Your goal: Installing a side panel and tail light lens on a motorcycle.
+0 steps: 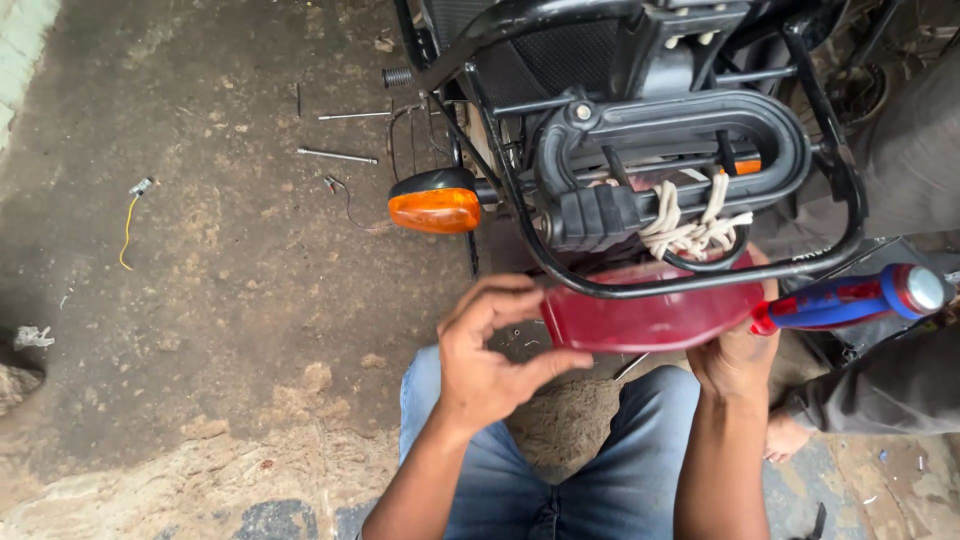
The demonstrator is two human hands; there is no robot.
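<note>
I crouch behind the rear of a black motorcycle. My left hand (490,355) curls around the left end of the red tail-light lens (645,315), fingers touching it. My right hand (735,355) sits under the lens's right end and grips a screwdriver with a red and blue handle (850,300), which sticks out to the right. Above the lens runs the black tubular rear frame (690,285), with a black grab handle (680,130) wrapped in white cord (690,230). An orange turn signal (435,208) juts out to the left.
Two long metal rods (337,155) and a yellow wire (127,230) lie on the dirt floor (230,290) at left. Another person's grey-sleeved arm and leg (890,385) and bare foot (785,438) are at right. My blue-jeaned knees (560,480) fill the bottom.
</note>
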